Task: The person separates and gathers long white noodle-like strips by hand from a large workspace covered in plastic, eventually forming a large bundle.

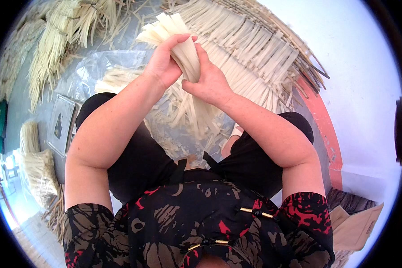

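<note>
Both hands hold a bundle of flat, pale dried strips (187, 57), which look like wide noodles. My left hand (163, 63) wraps its side, thumb across the upper part. My right hand (211, 79) grips the other side lower down, fingers and thumb pressed on the strips. The bundle's upper ends fan out past my fingers. Its lower part runs behind my right hand, and I cannot tell where it parts from the loose strips (177, 110) on the floor below.
More strips (244, 43) lie in rows beside thin sticks (308, 65) near a white wall (358, 100). On the left are a clear plastic sheet (97, 63), a scuffed metal-topped box (58, 124), a bagged bundle (40, 167) and hanging-looking strips (53, 50). Cardboard (358, 229) stands at lower right.
</note>
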Available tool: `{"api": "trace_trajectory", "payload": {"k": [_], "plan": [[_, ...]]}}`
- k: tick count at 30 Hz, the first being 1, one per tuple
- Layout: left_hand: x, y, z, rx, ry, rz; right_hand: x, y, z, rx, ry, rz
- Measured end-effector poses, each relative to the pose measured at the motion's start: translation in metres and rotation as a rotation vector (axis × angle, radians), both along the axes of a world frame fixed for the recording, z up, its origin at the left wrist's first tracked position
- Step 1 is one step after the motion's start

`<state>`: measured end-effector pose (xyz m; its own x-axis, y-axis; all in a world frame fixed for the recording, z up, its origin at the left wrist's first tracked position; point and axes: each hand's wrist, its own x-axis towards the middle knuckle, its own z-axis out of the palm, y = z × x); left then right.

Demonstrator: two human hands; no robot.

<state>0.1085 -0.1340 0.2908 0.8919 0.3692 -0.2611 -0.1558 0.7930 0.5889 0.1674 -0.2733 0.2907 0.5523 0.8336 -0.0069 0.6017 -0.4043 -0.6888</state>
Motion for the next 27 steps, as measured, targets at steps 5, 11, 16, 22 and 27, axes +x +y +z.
{"api": "trace_trajectory", "payload": {"k": [5,11,16,22,27], "plan": [[-0.005,0.005,-0.003,0.010,0.006,0.024,-0.003,0.005,-0.003,-0.008,0.011,0.010],[-0.010,0.011,-0.009,-0.028,0.023,0.047,-0.007,0.012,-0.005,-0.008,0.019,0.039],[-0.016,0.016,-0.013,-0.022,0.024,0.049,-0.011,0.017,-0.008,0.012,0.020,0.062],[-0.025,0.017,-0.010,-0.020,0.025,0.060,-0.016,0.020,-0.008,-0.021,0.009,0.072],[-0.033,0.015,-0.007,-0.033,0.019,0.050,-0.021,0.017,-0.006,0.018,0.051,0.072]]}}
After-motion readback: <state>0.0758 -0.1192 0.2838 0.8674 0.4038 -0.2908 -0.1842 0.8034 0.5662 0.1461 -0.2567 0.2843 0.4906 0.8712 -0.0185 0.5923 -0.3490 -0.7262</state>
